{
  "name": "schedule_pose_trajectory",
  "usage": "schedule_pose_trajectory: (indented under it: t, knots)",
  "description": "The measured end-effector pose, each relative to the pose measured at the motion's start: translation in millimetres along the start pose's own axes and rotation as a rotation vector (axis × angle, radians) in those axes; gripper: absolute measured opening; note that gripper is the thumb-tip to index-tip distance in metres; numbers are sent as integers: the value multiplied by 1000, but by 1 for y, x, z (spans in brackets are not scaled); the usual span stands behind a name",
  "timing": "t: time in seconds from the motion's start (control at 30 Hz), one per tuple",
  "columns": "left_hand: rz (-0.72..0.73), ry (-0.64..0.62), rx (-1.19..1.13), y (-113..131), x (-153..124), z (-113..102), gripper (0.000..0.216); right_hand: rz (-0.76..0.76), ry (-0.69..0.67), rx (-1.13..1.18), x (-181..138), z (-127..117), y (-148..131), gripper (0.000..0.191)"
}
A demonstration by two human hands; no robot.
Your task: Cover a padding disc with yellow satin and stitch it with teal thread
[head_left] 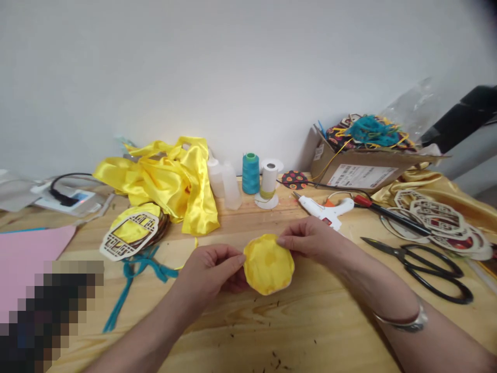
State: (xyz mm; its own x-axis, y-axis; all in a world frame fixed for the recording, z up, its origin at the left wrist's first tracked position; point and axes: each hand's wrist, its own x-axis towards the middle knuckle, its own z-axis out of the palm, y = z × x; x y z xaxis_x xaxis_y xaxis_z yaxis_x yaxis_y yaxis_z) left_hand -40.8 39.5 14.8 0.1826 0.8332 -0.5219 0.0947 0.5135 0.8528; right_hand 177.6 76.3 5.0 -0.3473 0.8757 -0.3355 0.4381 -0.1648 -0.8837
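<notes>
A round yellow satin fabric disc (268,265) with a wavy edge is held just over the wooden table, between both hands. My left hand (217,267) pinches its left edge with thumb and fingers. At the upper right rim, my right hand (305,238) grips it the same way; its wrist wears a silver bangle. Beyond my right hand lies a white glue gun (324,208). Left of my left hand, teal ribbon strips (149,269) lie beside a stack of cut-out wooden frames (132,235) with yellow fabric on it.
Crumpled yellow satin (166,181), translucent bottles (232,186), a teal thread cone (250,173) and a white spool (269,178) stand along the wall. Black scissors (423,267) and more wooden frames (440,217) lie right, before a cardboard box (361,173). Pink paper (34,254) lies left.
</notes>
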Motion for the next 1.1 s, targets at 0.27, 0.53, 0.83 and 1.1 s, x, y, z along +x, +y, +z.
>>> schedule_pose_trajectory:
  t: [0.27,0.53,0.83,1.1]
  knots:
    - [-19,14,258,5,-2,2,23,-35,-41,-195,-4,-1,-1,30]
    - [332,242,695,6,-9,-6,30,-99,244,-334,-14,-4,-25,29]
    - [585,90,940,3,-23,-5,55,-257,168,-239,-27,3,-30,52]
    - [554,-22,1014,-11,-13,-2,105,-275,185,-266,-33,2,-5,64]
